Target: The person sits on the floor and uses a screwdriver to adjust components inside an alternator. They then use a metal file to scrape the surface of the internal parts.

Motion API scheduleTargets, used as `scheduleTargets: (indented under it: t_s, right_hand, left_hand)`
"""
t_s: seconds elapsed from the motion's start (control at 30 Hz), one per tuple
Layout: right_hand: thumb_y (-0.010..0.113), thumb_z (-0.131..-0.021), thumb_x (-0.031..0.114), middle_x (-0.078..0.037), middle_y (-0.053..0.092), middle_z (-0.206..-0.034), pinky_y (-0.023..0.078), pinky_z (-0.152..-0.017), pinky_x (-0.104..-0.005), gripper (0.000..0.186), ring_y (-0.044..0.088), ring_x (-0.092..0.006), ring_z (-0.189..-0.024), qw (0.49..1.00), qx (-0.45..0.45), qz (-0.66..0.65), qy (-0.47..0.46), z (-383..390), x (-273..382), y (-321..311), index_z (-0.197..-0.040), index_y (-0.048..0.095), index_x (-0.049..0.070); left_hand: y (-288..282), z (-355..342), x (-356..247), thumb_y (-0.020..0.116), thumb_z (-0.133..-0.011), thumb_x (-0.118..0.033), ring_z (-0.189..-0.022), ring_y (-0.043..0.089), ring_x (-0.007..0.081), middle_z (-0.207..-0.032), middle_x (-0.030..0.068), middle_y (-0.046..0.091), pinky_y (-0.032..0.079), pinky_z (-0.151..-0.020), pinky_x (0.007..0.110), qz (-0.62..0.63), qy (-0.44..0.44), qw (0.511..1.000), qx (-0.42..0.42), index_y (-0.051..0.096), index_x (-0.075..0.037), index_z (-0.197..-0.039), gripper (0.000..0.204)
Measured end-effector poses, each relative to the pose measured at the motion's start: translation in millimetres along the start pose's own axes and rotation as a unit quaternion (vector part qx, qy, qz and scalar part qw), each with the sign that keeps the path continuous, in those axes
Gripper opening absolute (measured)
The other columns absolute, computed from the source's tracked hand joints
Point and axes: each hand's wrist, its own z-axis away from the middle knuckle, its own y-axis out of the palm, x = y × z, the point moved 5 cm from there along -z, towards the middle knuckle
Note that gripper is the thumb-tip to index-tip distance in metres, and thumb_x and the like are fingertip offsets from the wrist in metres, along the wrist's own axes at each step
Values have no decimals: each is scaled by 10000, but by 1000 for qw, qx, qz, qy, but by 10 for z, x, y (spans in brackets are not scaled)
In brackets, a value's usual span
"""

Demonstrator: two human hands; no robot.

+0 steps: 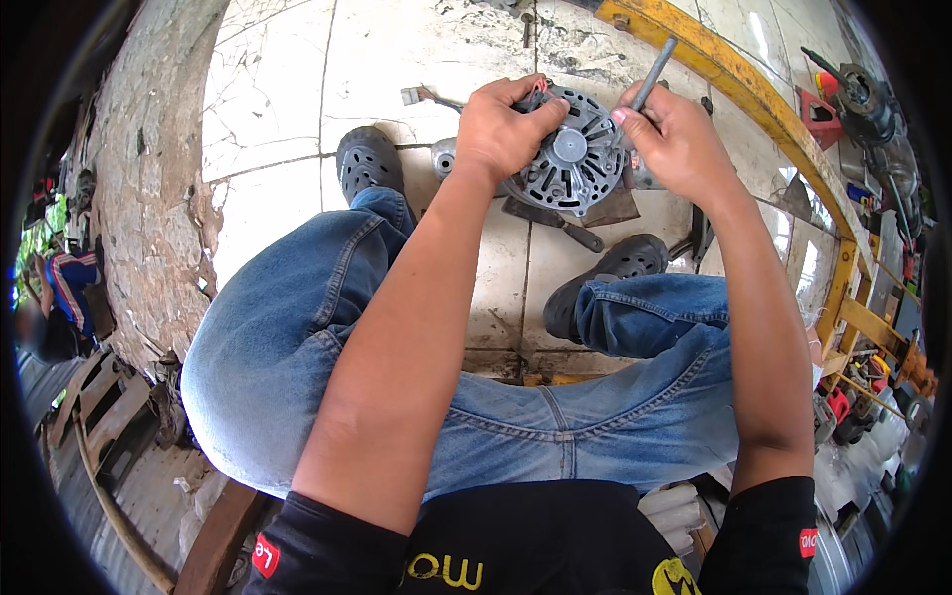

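Note:
My left hand [506, 129] grips the upper left of a round, silver slotted motor housing [570, 149], with my thumb beside short red wires. My right hand [674, 144], at the housing's right edge, holds a grey metal rod [656, 71] pointing up and right. A cable connector [415, 95] extends left of the housing. Under the housing, a dark-handled tool [582, 236] and a flat metal plate [620, 205] lie on the tiles; a further metal part [444, 159] shows at the left, partly hidden by my hand.
A yellow metal frame [734, 79] curves along the right of the cracked tiled floor [263, 89]. Beyond it are machinery [868, 109] and a red stand [815, 117]. My crouched legs and dark clogs surround the work. Another person [69, 297] is at the far left.

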Motion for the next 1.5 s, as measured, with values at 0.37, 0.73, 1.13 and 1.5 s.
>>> scheduleTargets:
  t_s: [0.37,0.73,1.13,1.5]
  right_hand:
    - [661,-982,247,-44,647,-751,496,-671,-340,219,617,-154,-697,988,117,-64,72,154,11,-25,-1078,699,54]
    - [660,-905,192,-102,692,-734,486,-627,-351,211,634,-186,-644,994,94,-33,-34,264,114,-38,-1018,726,26]
    - [689,-891,148,-144,714,-758,510,-649,-336,185,654,-227,-644,995,19,-24,-90,467,234,39,-1011,746,19]
    - [688,-919,150,-106,687,-776,501,-626,-300,189,624,-122,-674,996,23,-82,-4,553,17,-51,-1054,748,33]
  left_hand:
    - [-11,-19,-19,808,-775,-416,-1134,683,298,-1221,195,715,503,-1014,352,11,4,1000,6,734,-41,-1234,598]
    - [22,-85,-11,806,-790,-453,-1123,695,260,-1220,175,729,510,-1003,336,22,-18,999,36,727,-52,-1257,620]
    - [34,-61,-18,765,-822,-425,-1118,684,305,-1208,194,724,504,-1015,363,8,53,999,4,724,-49,-1258,577]
    - [57,51,37,722,-834,-436,-1336,477,345,-1282,177,677,397,-1143,402,-2,17,999,-34,716,-92,-1278,562]
